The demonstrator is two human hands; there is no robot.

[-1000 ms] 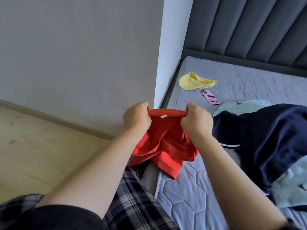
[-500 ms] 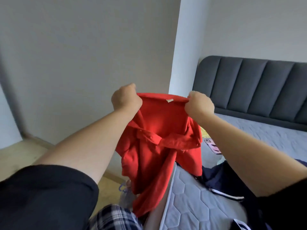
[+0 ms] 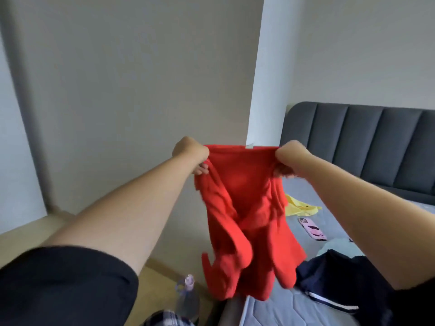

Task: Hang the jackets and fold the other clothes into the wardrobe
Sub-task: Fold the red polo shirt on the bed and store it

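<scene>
Compared to half a second back, both arms are stretched further out and the red garment (image 3: 244, 215) hangs a bit more opened up, bottom edge just over the corner of the mattress (image 3: 282, 311) instead of bunched against it. Going big to small: grey bed with the padded headboard (image 3: 367, 142) on the right, then the red garment held up in the air in front of the wall, a navy garment (image 3: 334, 281) heaped on the mattress, a yellow one (image 3: 299, 207) further back. Left hand (image 3: 191, 152) and right hand (image 3: 290, 158) each have fingers curled tight, pinching the top hem at its two ends. Pink phone (image 3: 312, 229) lies near the yellow one, and a clear bottle (image 3: 187, 300) stands on the floor.
</scene>
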